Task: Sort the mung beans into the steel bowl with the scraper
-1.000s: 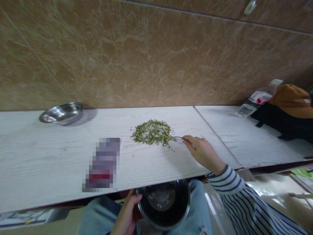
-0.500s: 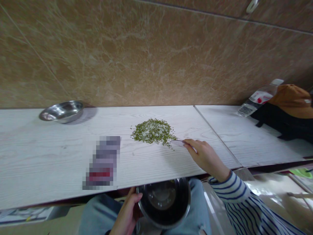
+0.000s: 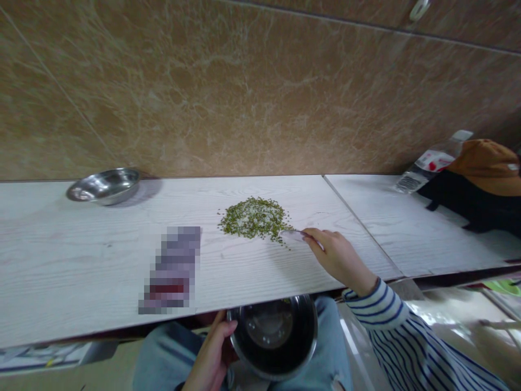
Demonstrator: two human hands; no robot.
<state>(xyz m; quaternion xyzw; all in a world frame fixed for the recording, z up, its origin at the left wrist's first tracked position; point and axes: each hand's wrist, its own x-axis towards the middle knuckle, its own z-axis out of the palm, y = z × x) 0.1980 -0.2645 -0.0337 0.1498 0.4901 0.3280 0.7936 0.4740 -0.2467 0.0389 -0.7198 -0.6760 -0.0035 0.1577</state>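
On the white wood-grain table [image 3: 228, 277] lies a heap of green beans mixed with white grains [image 3: 254, 218]. My right hand [image 3: 336, 255] pinches the handle of a spoon [image 3: 291, 234], whose bowl touches the heap's right edge, where some beans are scattered. Below the table's front edge, my left hand [image 3: 217, 347] grips the left rim of a deep metal bowl [image 3: 274, 374], with the thumb over the rim. That bowl is held between my knees, its opening partly under the edge; a few bits show near its far rim.
A shallow metal bowl [image 3: 103, 187] sits at the back left by the tiled wall [image 3: 244, 92]. A blurred-out flat item [image 3: 173, 269] lies left of the heap. At the right are a plastic bottle [image 3: 429, 165], a brown cap [image 3: 488, 165] and a black cloth item [image 3: 464, 201].
My right hand has moved slightly left with the spoon, bringing the spoon's tip closer against the heap. My left hand and the deep bowl have stayed in place.
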